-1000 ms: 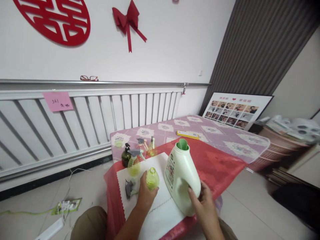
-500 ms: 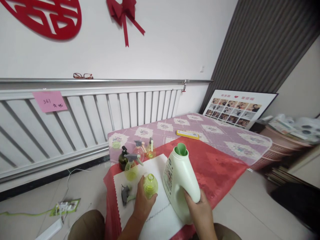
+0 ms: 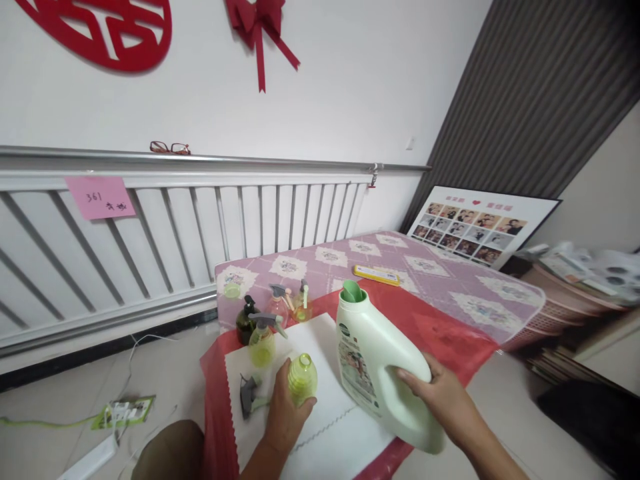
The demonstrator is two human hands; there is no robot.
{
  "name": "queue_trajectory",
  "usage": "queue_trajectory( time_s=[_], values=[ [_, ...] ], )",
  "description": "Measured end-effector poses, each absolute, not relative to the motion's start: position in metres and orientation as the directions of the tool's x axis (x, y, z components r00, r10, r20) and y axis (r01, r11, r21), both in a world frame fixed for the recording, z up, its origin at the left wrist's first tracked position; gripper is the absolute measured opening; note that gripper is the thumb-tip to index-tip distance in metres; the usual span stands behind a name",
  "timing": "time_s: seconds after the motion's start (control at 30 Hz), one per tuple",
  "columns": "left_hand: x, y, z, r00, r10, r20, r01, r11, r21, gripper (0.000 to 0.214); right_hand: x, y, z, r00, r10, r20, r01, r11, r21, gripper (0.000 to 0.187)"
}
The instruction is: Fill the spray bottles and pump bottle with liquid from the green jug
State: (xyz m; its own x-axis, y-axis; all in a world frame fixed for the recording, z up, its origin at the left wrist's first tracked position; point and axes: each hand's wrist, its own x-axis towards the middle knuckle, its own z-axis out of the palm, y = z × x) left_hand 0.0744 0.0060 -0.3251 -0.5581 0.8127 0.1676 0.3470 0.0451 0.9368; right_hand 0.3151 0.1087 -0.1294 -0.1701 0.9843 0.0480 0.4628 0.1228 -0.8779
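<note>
My left hand (image 3: 287,410) is wrapped round a yellow-green ribbed spray bottle (image 3: 303,379) whose neck stands uncapped. By its handle, my right hand (image 3: 445,393) grips a large pale green detergent jug (image 3: 367,353), tilted with its green spout to the upper left. The spout is apart from the bottle's mouth, above and to its right. Left of my left hand, a grey spray head (image 3: 249,395) lies on the white cloth (image 3: 320,427). Behind it stands another yellow-green spray bottle (image 3: 262,343) with its trigger head on.
Further bottles stand behind: a dark pump bottle (image 3: 247,320), a pink spray bottle (image 3: 279,305) and a yellow one (image 3: 303,308). A yellow-edged case (image 3: 377,275) lies on the flowered table cover (image 3: 425,264). Red cloth (image 3: 400,313) lies under the white one. A radiator (image 3: 175,227) runs along the wall.
The jug has moved right and tipped from near upright, its spout leaning left. My right hand rose with it. The held bottle leans slightly more towards the jug.
</note>
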Motion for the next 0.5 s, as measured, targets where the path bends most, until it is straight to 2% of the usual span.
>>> queue_trajectory(
  time_s=[0.23, 0.5],
  values=[
    [0.077, 0.005, -0.319, -0.508, 0.844, 0.170, 0.416, 0.069, 0.907, 0.088, 0.321, 0.122, -0.093, -0.352, 0.935, -0.049, 0.591, 0.181, -0.786, 0.042],
    [0.077, 0.004, -0.314, -0.526, 0.839, 0.140, 0.374, 0.080, 0.924, 0.087, 0.315, 0.123, -0.078, -0.513, 0.846, -0.144, 0.628, 0.255, -0.735, 0.032]
  ],
)
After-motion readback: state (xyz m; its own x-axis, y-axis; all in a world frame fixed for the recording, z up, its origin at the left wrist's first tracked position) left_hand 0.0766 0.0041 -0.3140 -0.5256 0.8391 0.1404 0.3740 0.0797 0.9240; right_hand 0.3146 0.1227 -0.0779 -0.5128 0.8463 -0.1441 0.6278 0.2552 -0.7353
